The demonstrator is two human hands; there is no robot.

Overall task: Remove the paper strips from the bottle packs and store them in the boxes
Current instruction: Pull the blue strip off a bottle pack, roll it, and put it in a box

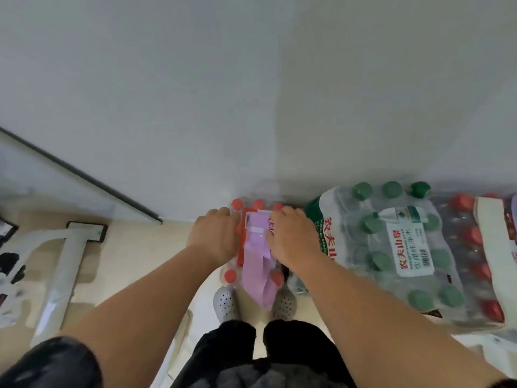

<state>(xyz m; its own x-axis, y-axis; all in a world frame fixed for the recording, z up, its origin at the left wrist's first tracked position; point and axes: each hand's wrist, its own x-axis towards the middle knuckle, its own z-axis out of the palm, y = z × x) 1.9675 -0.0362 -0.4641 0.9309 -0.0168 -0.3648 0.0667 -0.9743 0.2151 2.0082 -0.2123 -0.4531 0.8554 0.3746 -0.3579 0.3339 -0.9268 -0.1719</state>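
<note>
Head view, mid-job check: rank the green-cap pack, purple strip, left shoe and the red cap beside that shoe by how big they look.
1. green-cap pack
2. purple strip
3. left shoe, only its toe end shows
4. red cap

The shoe lies lower than the rest, so its rank is less sure.

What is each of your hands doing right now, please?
Left hand: grips the red-capped bottle pack.
Right hand: fingers curled on the purple paper strip.
</note>
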